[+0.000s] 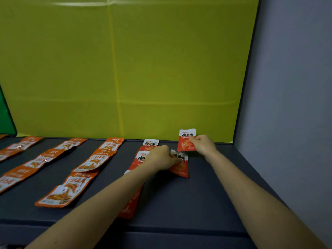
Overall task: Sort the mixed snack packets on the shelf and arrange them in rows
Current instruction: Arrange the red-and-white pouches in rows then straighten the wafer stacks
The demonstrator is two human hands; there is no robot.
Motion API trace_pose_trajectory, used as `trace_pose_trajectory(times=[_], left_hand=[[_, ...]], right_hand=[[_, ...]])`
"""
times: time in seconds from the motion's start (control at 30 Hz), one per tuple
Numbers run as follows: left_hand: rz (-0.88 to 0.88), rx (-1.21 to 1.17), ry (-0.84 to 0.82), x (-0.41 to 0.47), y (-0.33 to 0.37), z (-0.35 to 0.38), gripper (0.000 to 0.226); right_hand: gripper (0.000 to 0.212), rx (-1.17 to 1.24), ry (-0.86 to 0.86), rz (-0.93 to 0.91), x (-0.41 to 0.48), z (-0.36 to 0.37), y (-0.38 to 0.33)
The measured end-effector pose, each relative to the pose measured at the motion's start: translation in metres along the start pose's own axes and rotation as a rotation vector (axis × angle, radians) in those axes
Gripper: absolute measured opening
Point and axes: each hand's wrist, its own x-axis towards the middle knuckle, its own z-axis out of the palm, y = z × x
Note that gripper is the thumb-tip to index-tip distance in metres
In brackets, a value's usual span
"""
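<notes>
My right hand [203,144] pinches a red-and-white snack packet [186,140] upright near the shelf's back right, against the yellow panel. My left hand [160,157] is closed on another red packet [180,166] that lies on the dark shelf [206,191]. A row of red packets [150,143] runs from the back toward me under my left forearm, partly hidden. To the left lie rows of orange packets [89,163], each row running back to front.
A yellow back panel [143,69] closes the shelf behind. A grey side wall [287,105] stands on the right, a green panel [5,119] at far left. The shelf's front edge [161,229] runs across the bottom.
</notes>
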Motion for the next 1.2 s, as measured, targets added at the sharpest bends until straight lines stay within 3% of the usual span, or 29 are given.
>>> trace_pose_trajectory(times=[0.17, 0.5, 0.73, 0.9, 1.0, 1.2], left_hand=[[0.028, 0.108, 0.032, 0.003, -0.003, 0.010, 0.055], [0.117, 0.202, -0.093, 0.006, -0.004, 0.002, 0.052], [0.066, 0.193, -0.073, -0.001, -0.008, -0.008, 0.055], [0.079, 0.138, 0.196, -0.037, -0.035, -0.042, 0.036], [0.089, 0.119, 0.380, -0.073, -0.061, -0.070, 0.027], [-0.002, 0.088, 0.605, -0.159, -0.130, -0.112, 0.015]], right_hand=[[0.050, -0.108, -0.006, 0.012, 0.006, 0.013, -0.001], [0.046, -0.319, -0.014, -0.029, 0.005, 0.025, 0.000], [0.046, -0.378, 0.057, -0.085, 0.001, 0.026, 0.002], [0.033, -0.302, 0.076, -0.113, -0.011, 0.008, -0.009], [0.021, -0.282, 0.073, -0.300, -0.029, -0.005, -0.032], [0.018, -0.231, -0.017, -0.725, -0.107, 0.014, -0.094]])
